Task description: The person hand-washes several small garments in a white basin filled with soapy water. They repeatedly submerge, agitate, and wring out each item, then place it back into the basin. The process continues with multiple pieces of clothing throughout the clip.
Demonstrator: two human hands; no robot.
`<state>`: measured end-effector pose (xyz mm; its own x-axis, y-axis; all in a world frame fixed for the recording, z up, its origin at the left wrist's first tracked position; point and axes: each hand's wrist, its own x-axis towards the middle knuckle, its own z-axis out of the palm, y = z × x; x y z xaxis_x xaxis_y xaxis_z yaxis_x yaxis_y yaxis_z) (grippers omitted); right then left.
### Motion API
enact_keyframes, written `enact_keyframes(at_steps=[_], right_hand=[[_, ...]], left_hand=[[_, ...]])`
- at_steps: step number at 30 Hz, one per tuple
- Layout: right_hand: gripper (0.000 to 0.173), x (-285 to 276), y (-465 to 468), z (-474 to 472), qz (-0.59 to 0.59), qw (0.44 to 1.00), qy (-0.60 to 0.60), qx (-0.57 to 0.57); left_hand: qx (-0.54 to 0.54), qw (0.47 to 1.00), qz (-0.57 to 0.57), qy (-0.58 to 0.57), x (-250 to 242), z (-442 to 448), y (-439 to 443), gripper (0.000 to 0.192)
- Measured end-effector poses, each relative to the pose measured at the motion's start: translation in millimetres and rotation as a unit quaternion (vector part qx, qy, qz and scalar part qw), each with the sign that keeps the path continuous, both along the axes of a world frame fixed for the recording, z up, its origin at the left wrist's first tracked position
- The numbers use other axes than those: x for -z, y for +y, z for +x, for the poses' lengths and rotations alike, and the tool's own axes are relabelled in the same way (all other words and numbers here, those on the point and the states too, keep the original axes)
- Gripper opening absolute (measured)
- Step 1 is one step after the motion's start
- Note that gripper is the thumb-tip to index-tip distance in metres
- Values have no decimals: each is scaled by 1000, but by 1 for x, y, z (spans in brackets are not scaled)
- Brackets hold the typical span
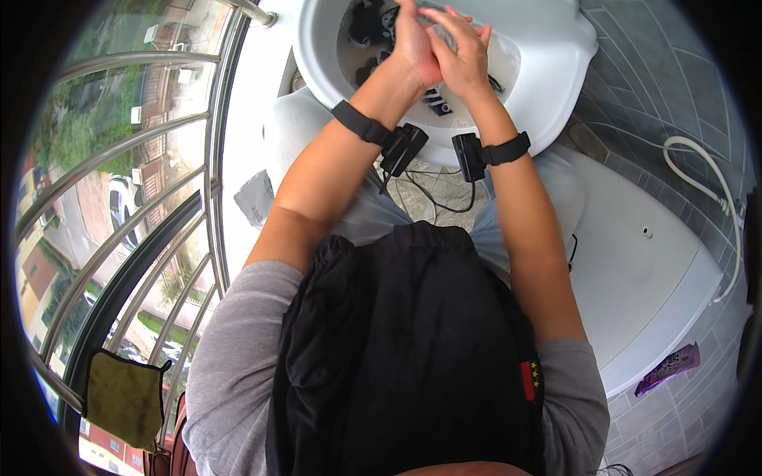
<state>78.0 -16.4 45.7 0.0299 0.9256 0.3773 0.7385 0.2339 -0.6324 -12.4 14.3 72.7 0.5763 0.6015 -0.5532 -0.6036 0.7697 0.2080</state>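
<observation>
Over a white washbasin [550,65], at the top of the view, my left hand [417,47] and my right hand [463,56] meet palm to palm with their fingers spread. A small pale, blurred patch shows between them; whether it is an object or suds I cannot tell. Cloudy, sudsy water [506,59] fills the bowl. Dark fabric [366,24] lies in the water to the left of my hands, and a black-and-white patterned piece of fabric [437,102] lies just below them. Each wrist wears a black strap with a small device.
Metal window railings [137,128] run along the left, with an olive cloth [124,398] hanging low on them. At right are a white appliance lid [631,256], a pale hose [729,208] and a purple packet [668,369]. Black cables hang between my wrists.
</observation>
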Motion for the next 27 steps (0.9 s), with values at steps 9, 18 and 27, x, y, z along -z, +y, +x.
enact_keyframes(at_steps=[9, 18, 27], right_hand=[[31, 37, -8, 18, -60, 993, 36, 98], [46, 74, -7, 49, -297, 948, 54, 104], [76, 96, -7, 69, -630, 704, -314, -96]], left_hand=[[-29, 994, -2, 108, 50, 29, -17, 63], [68, 948, 6, 311, 67, 34, -14, 58], [-6, 955, -75, 288, 90, 29, 9, 54]])
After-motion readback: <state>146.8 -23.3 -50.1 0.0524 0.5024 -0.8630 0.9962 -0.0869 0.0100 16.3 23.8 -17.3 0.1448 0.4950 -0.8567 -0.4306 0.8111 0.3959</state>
